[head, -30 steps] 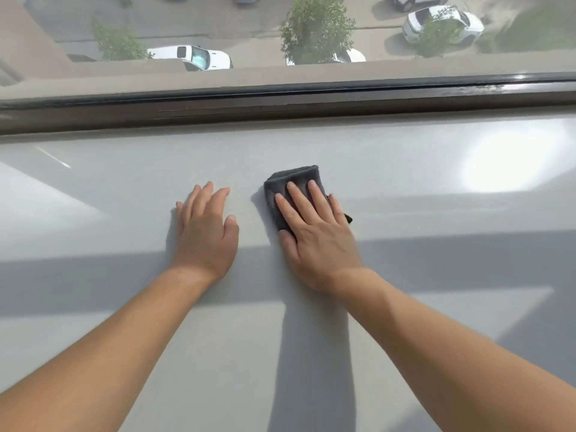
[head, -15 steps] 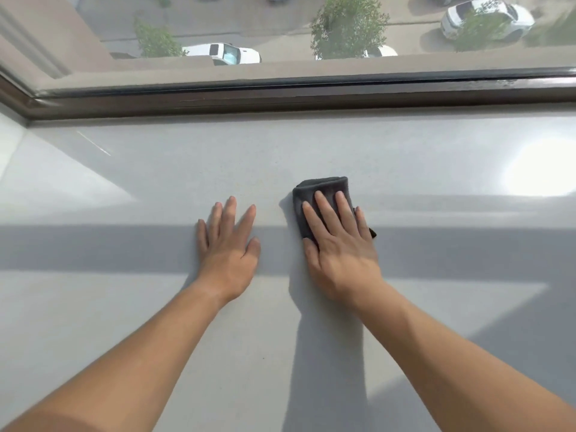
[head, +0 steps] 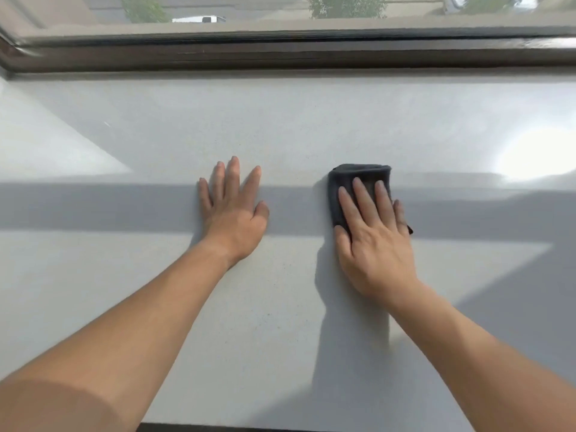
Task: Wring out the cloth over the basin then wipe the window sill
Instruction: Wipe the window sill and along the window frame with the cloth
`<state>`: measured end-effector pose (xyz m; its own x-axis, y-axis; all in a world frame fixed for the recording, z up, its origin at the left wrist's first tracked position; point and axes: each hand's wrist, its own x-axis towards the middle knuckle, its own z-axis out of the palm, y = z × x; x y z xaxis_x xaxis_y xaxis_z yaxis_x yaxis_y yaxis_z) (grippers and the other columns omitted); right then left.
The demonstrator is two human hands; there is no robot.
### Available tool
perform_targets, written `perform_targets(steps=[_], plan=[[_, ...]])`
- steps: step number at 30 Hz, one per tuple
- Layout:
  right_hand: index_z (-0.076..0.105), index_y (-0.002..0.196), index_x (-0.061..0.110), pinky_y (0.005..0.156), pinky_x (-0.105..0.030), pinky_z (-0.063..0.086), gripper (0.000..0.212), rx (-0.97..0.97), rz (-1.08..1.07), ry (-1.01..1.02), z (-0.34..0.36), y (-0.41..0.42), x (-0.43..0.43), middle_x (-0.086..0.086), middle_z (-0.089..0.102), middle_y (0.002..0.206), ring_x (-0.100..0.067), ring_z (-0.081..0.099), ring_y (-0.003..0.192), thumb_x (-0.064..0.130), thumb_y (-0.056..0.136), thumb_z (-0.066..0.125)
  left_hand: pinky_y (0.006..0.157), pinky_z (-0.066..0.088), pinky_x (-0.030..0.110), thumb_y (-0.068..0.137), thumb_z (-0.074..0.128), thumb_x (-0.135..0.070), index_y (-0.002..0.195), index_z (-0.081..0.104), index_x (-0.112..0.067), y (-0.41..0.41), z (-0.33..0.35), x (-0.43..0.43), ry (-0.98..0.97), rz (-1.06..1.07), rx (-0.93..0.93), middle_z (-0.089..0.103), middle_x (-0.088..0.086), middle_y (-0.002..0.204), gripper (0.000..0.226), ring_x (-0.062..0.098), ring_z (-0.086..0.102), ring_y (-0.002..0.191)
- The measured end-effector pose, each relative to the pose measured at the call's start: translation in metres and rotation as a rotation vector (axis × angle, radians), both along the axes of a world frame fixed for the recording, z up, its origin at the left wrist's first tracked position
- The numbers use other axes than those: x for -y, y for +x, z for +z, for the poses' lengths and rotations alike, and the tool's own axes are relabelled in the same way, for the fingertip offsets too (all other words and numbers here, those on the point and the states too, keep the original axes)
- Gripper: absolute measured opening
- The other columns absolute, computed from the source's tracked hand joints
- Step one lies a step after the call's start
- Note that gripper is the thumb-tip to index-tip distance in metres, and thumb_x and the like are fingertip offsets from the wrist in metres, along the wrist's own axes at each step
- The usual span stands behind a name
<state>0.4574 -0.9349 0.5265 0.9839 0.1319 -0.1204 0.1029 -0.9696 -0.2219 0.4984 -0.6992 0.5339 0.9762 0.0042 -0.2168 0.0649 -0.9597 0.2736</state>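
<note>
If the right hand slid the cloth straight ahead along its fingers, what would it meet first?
Only bare window sill lies ahead of the right hand and cloth; the first obstacle looks to be the dark window frame at the sill's back edge.

Cloth [head: 358, 179] near part hidden under right hand [head: 375, 244]; window frame [head: 280, 56] left end blurred

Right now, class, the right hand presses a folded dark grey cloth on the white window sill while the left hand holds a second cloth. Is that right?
Not quite. The head view shows the left hand holding nothing: it lies flat on the window sill, fingers straight. The rest stands: the right hand presses the folded dark grey cloth on the sill.
</note>
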Motion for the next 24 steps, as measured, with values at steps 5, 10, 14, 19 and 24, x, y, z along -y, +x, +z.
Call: perform_targets(steps=[5,10,14,19,24], plan=[[0.013,0.16,0.027,0.124,-0.052,0.002,0.065,-0.002,-0.248,0.003,0.002,-0.016,-0.029,0.002,0.004,0.169,-0.028,-0.005,0.155,0.041,0.098,0.03,0.122,-0.011,0.045,0.093,0.032,-0.037,0.153,0.03,-0.021,-0.044,0.009,-0.001,-0.116,-0.01,0.106,0.012,0.007,0.166,0.062,0.021,-0.002,0.153],[0.025,0.158,0.028,0.123,-0.053,0.012,0.064,0.002,0.192,-0.023,0.0,-0.094,-0.043,0.002,0.02,0.166,-0.028,0.009,0.155,0.042,0.096,0.037,0.122,-0.009,0.048,0.095,0.028,-0.041,0.155,0.021,-0.026,-0.121,0.006,-0.001,-0.009,-0.021,0.025,0.003,0.006,0.167,0.063,0.021,-0.009,0.153],[0.018,0.159,0.031,0.124,-0.051,0.006,0.065,-0.033,-0.055,-0.046,0.002,-0.066,0.0,0.006,0.008,0.168,-0.023,-0.003,0.155,0.047,0.097,0.026,0.122,-0.009,0.051,0.098,0.016,-0.046,0.158,0.003,-0.025,-0.133,-0.003,-0.003,0.122,-0.085,0.02,-0.011,0.007,0.166,0.066,0.024,-0.018,0.152],[0.019,0.159,0.026,0.124,-0.054,0.007,0.064,0.037,-0.144,-0.026,0.001,-0.108,-0.065,0.0,0.01,0.168,-0.028,0.0,0.155,0.047,0.099,0.03,0.121,-0.005,0.054,0.097,0.015,-0.047,0.158,0.003,-0.025,-0.133,-0.007,-0.003,0.156,-0.088,0.025,-0.008,0.009,0.167,0.066,0.026,-0.015,0.152],[0.033,0.155,0.027,0.12,-0.058,0.019,0.061,0.065,0.071,-0.03,0.0,-0.141,-0.017,0.0,0.025,0.165,-0.029,0.015,0.154,0.041,0.096,0.039,0.121,-0.007,0.054,0.098,0.014,-0.048,0.158,0.0,-0.026,-0.133,-0.004,-0.005,0.138,-0.092,0.01,-0.012,0.008,0.166,0.066,0.025,-0.018,0.152]])
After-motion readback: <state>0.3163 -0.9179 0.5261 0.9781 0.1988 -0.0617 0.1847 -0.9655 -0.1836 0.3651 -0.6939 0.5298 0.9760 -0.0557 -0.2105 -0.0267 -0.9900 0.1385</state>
